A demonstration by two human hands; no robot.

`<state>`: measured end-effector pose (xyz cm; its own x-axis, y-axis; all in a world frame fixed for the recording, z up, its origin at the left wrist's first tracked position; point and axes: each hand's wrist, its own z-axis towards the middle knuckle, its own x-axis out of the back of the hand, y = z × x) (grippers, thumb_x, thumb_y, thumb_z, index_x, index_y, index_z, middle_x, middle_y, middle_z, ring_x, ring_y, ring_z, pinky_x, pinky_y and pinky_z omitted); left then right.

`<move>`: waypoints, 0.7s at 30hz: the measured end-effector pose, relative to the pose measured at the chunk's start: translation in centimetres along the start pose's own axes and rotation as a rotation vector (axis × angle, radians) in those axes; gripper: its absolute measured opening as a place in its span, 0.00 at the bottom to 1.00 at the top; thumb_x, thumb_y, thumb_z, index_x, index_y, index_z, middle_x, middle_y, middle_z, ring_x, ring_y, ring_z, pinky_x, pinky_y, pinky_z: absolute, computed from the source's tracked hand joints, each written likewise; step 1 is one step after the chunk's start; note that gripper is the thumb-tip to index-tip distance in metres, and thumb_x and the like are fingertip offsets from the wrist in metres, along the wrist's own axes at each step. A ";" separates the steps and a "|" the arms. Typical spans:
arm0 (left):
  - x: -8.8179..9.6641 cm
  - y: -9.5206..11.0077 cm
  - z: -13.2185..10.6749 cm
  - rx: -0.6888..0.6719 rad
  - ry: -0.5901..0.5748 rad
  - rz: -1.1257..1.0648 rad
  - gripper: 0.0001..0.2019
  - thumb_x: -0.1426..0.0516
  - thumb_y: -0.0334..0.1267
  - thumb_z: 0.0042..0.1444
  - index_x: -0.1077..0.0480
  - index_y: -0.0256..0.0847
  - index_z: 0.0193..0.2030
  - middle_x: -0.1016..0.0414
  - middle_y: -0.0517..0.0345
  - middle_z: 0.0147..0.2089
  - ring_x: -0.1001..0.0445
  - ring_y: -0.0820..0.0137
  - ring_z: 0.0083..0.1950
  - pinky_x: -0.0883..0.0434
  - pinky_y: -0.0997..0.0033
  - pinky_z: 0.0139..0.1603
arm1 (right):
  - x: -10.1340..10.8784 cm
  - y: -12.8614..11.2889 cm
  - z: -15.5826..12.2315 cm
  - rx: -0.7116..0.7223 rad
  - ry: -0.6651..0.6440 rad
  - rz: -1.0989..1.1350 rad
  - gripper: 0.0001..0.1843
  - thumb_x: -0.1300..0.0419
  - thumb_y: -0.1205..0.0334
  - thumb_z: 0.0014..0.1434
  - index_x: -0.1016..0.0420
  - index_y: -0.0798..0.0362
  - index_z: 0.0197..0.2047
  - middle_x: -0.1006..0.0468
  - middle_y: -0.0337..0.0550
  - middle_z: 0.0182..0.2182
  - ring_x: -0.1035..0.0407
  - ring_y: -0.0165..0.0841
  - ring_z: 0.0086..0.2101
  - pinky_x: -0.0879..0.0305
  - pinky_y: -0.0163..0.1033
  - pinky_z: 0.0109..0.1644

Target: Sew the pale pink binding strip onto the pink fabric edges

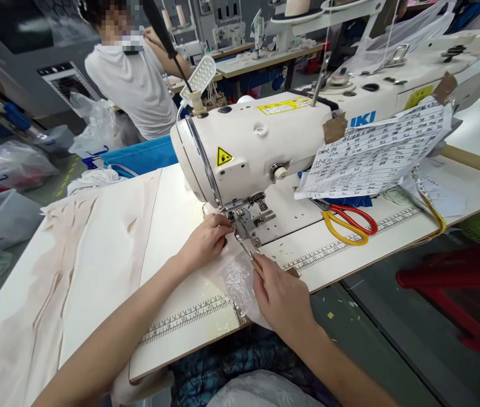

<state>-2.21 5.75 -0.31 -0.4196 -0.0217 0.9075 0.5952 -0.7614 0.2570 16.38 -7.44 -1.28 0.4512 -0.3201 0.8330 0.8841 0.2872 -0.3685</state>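
Observation:
A cream industrial sewing machine [257,144] stands on a white table [168,209]. My left hand [206,240] rests with curled fingers on a pale translucent fabric piece [234,277], right beside the presser foot [246,223]. My right hand [280,297] lies on the near end of the same fabric and pinches a thin brown-handled tool [254,261] whose tip points at the presser foot. The needle itself is hidden by the machine head.
Scissors with red and yellow handles [348,221] lie right of the machine, under a taped printed sheet [375,152]. Pink fabric [66,249] drapes over the table's left. A person in a white shirt [132,79] sits ahead. A red stool [456,294] stands at right.

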 end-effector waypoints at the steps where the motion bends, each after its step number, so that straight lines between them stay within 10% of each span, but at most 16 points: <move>1: 0.3 0.2 -0.1 -0.014 -0.021 0.005 0.18 0.51 0.24 0.58 0.23 0.40 0.46 0.27 0.47 0.50 0.28 0.60 0.51 0.24 0.54 0.54 | 0.4 -0.1 -1.1 0.000 0.014 0.060 0.13 0.52 0.69 0.67 0.30 0.56 0.50 0.16 0.45 0.34 0.21 0.35 0.29 0.33 0.36 0.26; 7: 0.1 2.4 -0.5 0.031 -0.064 0.154 0.17 0.52 0.26 0.62 0.25 0.32 0.49 0.29 0.40 0.52 0.30 0.55 0.51 0.24 0.51 0.52 | 2.6 0.6 -5.9 0.010 -0.002 0.185 0.12 0.55 0.71 0.66 0.33 0.53 0.45 0.18 0.41 0.29 0.22 0.33 0.25 0.34 0.33 0.22; 21: -1.5 4.3 -2.2 0.109 0.040 0.154 0.21 0.53 0.30 0.64 0.31 0.29 0.60 0.28 0.41 0.60 0.34 0.56 0.64 0.33 0.48 0.66 | 2.6 1.3 -5.4 0.018 0.038 0.168 0.13 0.56 0.69 0.69 0.32 0.54 0.48 0.19 0.44 0.32 0.22 0.34 0.28 0.30 0.35 0.29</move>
<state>-0.53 1.07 -1.30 -0.3436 -0.1599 0.9254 0.7243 -0.6724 0.1528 19.37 -12.83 -1.82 0.5972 -0.3000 0.7439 0.7936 0.3558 -0.4936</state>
